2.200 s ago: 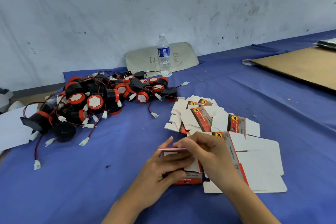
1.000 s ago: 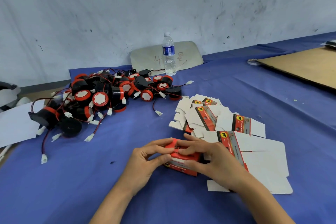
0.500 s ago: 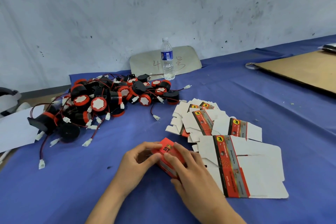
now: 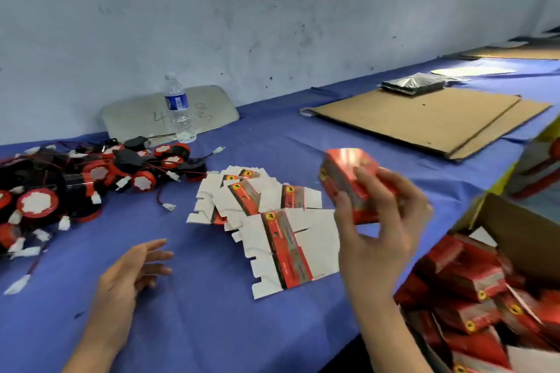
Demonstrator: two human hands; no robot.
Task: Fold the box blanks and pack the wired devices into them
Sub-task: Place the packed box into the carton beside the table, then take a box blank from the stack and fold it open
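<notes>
Motion blur smears the right hand [image 4: 378,233] and the print on the folded red box [image 4: 351,185] it grips aloft, fingers curled round its glossy cardboard sides, long axis tilted up and away. Below the fingertips lie flat box blanks [image 4: 281,239]. The left hand [image 4: 133,275] hovers with relaxed, spread fingers, holding nothing; black-and-red wired devices [image 4: 91,182] are heaped beyond it, partly cut off.

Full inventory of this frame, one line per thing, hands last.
closed box: one, red, held up in right hand
flat box blanks: a fanned pile, white and red, table centre
wired devices: a heap, black and red, table left
carton: one, brown, lower right, holding red boxes
water bottle: one, clear, by the wall
cardboard sheets: brown, table right
tablecloth: blue
left hand: open, over the cloth
right hand: grips the closed box
</notes>
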